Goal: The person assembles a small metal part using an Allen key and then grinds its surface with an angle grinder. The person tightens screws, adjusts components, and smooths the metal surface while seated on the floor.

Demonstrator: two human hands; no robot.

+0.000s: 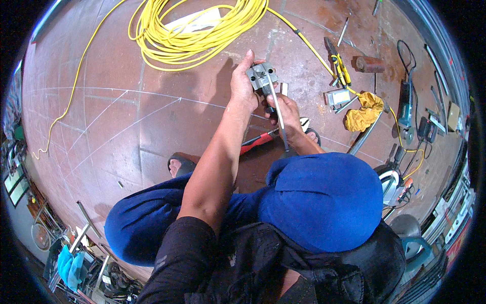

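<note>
My left hand [243,87] is closed around a grey metal fitting [261,76] with round holes, held above the floor between my knees. From the fitting a long, thin metal bar [276,107] slants down toward my right knee. Just below, my right hand [286,111] is closed, its fingers curled beside the bar at a dark part under the fitting. My own fingers partly hide that dark part, so its kind cannot be made out. Underneath my hands, a red and black tool [258,143] lies on the floor between my sandalled feet.
A coil of yellow cable [202,53] lies ahead on the reddish floor [109,116]. To the right are yellow-handled pliers [340,68], a rusty cylinder [370,64], a yellow glove [365,111], an angle grinder [406,109] and cords. Metal lengths [453,223] line the right edge.
</note>
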